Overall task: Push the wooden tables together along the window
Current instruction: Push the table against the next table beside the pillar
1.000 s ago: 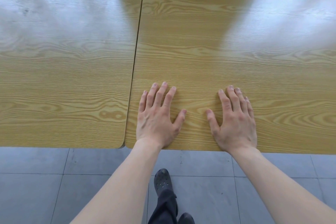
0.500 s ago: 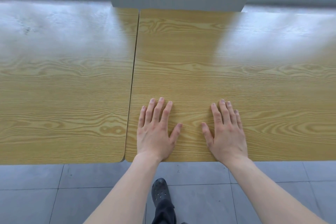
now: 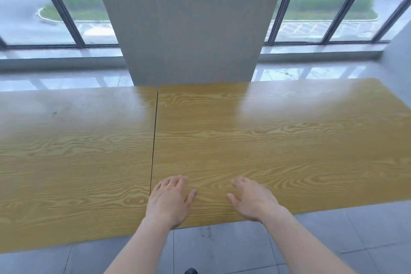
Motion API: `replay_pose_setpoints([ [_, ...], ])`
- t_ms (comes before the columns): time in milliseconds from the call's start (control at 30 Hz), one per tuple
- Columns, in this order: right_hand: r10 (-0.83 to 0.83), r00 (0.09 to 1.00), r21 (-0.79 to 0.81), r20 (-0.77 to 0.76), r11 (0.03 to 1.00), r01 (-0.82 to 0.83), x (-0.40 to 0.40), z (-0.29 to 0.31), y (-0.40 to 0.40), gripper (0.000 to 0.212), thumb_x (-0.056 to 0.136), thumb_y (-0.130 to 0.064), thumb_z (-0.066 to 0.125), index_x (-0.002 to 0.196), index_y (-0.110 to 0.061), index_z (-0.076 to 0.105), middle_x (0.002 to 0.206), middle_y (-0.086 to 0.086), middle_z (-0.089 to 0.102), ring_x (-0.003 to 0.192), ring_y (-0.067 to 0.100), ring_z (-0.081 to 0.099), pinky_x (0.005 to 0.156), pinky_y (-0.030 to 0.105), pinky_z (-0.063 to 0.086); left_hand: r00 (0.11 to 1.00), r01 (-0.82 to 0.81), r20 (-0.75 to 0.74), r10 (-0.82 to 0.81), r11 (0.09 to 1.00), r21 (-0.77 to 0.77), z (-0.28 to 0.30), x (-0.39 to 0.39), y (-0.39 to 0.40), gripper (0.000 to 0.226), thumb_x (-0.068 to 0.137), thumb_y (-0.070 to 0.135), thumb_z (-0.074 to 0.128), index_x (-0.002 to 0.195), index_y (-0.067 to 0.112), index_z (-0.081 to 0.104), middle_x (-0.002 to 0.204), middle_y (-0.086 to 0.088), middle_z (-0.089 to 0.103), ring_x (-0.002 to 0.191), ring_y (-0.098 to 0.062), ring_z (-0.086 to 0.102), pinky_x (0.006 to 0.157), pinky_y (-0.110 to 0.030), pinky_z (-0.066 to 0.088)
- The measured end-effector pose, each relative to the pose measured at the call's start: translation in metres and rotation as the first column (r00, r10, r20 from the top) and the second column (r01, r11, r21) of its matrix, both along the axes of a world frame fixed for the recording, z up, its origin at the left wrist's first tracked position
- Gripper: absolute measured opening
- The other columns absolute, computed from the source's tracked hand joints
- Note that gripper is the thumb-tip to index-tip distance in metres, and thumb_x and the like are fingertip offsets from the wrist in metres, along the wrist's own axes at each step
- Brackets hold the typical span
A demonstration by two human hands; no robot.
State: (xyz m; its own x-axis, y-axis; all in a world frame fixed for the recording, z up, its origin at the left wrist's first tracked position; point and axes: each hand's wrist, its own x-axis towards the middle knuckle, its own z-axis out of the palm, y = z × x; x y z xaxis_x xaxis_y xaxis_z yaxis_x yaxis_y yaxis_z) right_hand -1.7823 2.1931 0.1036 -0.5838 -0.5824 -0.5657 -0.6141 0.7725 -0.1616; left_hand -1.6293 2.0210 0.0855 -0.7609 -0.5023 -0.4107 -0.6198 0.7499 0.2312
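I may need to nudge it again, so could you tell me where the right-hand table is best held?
Probably by the near long edge of the right-hand table, from the floor side. The far edge sits close to the pillar, and the left table blocks its left end. Both hands hover there now.

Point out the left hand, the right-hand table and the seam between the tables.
left hand (image 3: 169, 201): head view, back of hand.
right-hand table (image 3: 289, 140): head view, bare top.
seam (image 3: 154, 140): head view, mid-length of line.

I count two worktops, the left worktop (image 3: 73, 162) and the right worktop (image 3: 278, 140), side by side. My two hands are on the right one: left hand (image 3: 168, 201), right hand (image 3: 253, 201). One pillar (image 3: 189, 22) stands behind.
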Motion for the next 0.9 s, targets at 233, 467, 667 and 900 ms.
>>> replay_pose_setpoints([
  [233, 0.015, 1.000, -0.073, -0.012, 0.997, -0.015, 0.028, 0.080, 0.043, 0.059, 0.104, -0.054, 0.038, 0.154, -0.022, 0.039, 0.160, 0.001, 0.040, 0.145, 0.026, 0.039, 0.115, 0.042, 0.037, 0.999, -0.024, 0.042, 0.027, 0.998, -0.055, 0.096, 0.033, 0.037, 0.064, 0.103, 0.061, 0.025, 0.159, 0.032, 0.027, 0.161, 0.007, 0.037, 0.150, -0.019, 0.030, 0.121, -0.039, 0.025],
  [467, 0.040, 0.997, -0.111, -0.059, 0.993, -0.046, 0.085, 0.146, 0.100, 0.055, 0.103, -0.052, 0.040, 0.146, -0.018, 0.048, 0.148, 0.007, 0.053, 0.134, 0.030, 0.050, 0.108, 0.046, 0.045, 0.998, -0.003, 0.058, 0.005, 0.999, -0.043, 0.156, 0.088, 0.087, 0.065, 0.101, 0.064, 0.024, 0.157, 0.031, 0.031, 0.165, 0.006, 0.031, 0.152, -0.021, 0.026, 0.123, -0.043, 0.024],
  [667, 0.048, 0.998, -0.129, -0.051, 0.990, -0.054, 0.123, 0.176, 0.118, 0.053, 0.105, -0.049, 0.038, 0.139, -0.013, 0.055, 0.139, 0.010, 0.060, 0.127, 0.030, 0.056, 0.105, 0.044, 0.047, 0.996, -0.040, 0.081, 0.041, 0.999, -0.023, 0.185, 0.131, 0.103, 0.068, 0.100, 0.066, 0.023, 0.157, 0.030, 0.031, 0.166, 0.002, 0.029, 0.153, -0.024, 0.027, 0.123, -0.046, 0.025],
  [900, 0.087, 0.993, -0.129, -0.075, 0.987, -0.097, 0.163, 0.198, 0.106, 0.056, 0.105, -0.050, 0.038, 0.149, -0.017, 0.047, 0.151, 0.008, 0.051, 0.138, 0.030, 0.047, 0.113, 0.044, 0.041, 0.997, -0.073, 0.023, 0.074, 0.997, -0.019, 0.217, 0.171, 0.096, 0.064, 0.102, 0.063, 0.024, 0.157, 0.029, 0.032, 0.164, 0.001, 0.034, 0.149, -0.026, 0.032, 0.119, -0.046, 0.030],
])
